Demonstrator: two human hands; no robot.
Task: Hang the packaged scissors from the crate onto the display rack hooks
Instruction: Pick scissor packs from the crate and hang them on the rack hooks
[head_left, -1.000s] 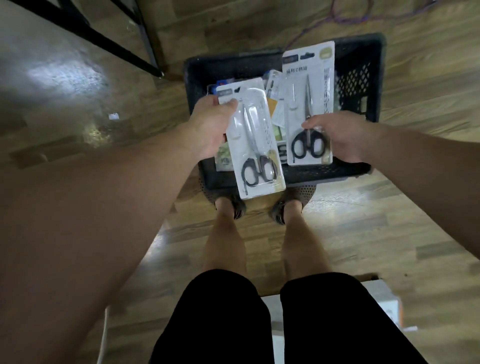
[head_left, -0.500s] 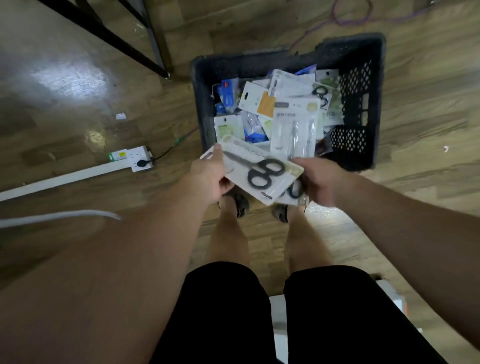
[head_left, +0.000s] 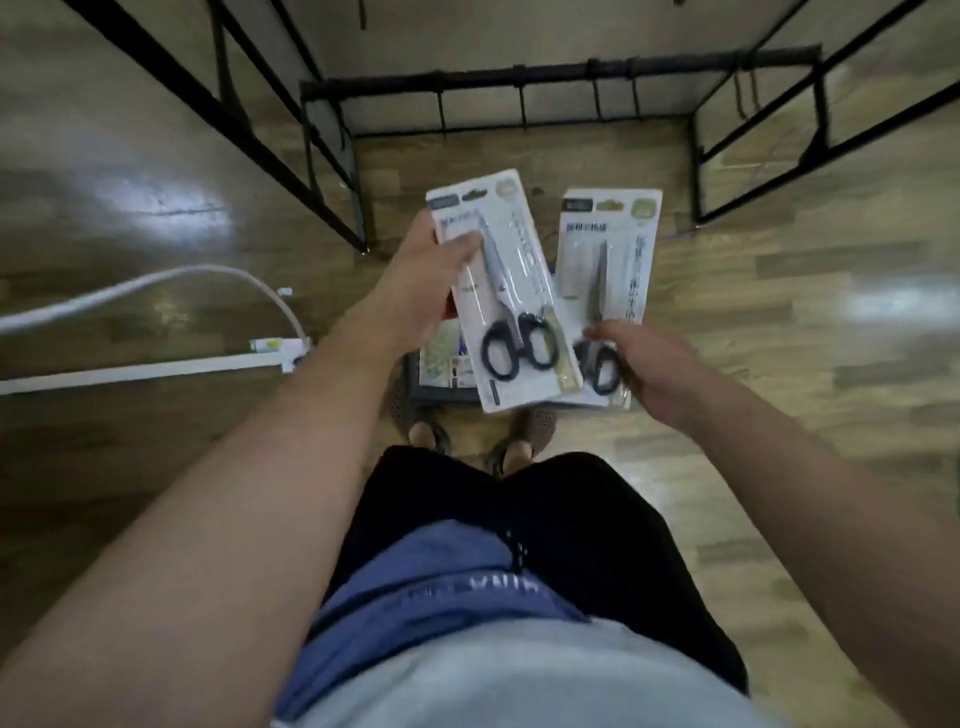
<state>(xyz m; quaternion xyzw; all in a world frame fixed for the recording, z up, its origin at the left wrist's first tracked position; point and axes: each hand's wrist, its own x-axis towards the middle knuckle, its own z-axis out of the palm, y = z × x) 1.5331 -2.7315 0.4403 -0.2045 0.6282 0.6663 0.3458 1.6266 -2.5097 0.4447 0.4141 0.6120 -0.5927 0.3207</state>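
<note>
left pack (head_left: 514, 291): packaged scissors, black handles, held up over the crate, its lower edge overlapping the right pack
right pack (head_left: 613, 249): same kind, just beside, also in the air
left hand (head_left: 421, 286): grips the left pack at its upper side edge, thumb across the card front
right hand (head_left: 649, 364): fingers curled round the right pack's lower end, by the handles
crate (head_left: 441, 399): mostly hidden beneath the packs; a dark corner and a few packets show
rack (head_left: 545, 80): black frame ahead, well apart from the packs; hooks (head_left: 522, 111) on its cross bar look bare
progress: judged early, with two packs picked and none hung; carrying over and hooking remain
count: two packs, two hands, one crate, one rack; hooks too blurred to count
</note>
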